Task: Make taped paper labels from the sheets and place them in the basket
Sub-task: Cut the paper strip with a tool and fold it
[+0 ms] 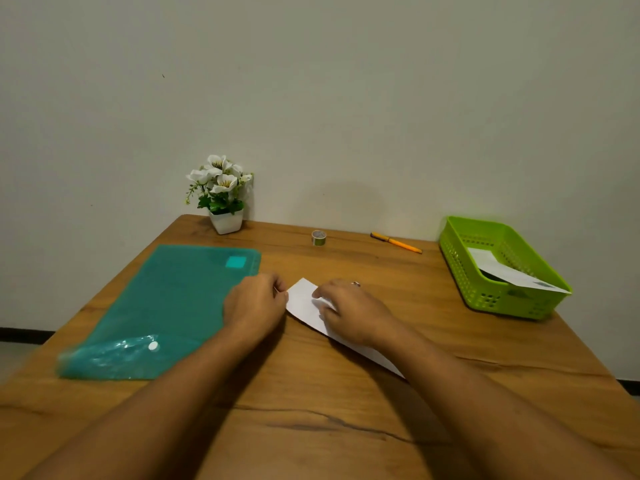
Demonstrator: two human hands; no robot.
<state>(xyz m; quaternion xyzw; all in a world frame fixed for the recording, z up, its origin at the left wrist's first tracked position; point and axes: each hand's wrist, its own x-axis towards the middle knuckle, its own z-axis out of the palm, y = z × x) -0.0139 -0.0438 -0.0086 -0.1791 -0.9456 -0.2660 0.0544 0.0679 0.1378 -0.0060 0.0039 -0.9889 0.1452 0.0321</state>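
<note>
Both hands work a folded white paper sheet [304, 301] lying flat near the middle of the wooden table [346, 427]. Its long axis runs diagonally, far-left end pointing toward the tape roll, near-right end passing under the right forearm (that end partly hidden). The left hand [254, 303] is curled, fingers pinching the sheet's left corner/edge. The right hand [349, 311] lies over the sheet w/ fingertips pressed down on it, a ring on one finger; cannot tell if it actually grips or only presses. Left of the sheet, just beside the left hand, lies a teal plastic folder [166, 306], snap button at its near end. At the far edge of the table: a small tape roll [318, 238] standing upright, and right of it an orange pen [396, 242] lying slantwise, dark cap to the left. The green basket [460, 268] sits at the far right, well apart from the hands, w/ a white paper label [509, 271] inside, leaning over its near-right rim. A white pot of white flowers [221, 192] stands far left against the wall.
</note>
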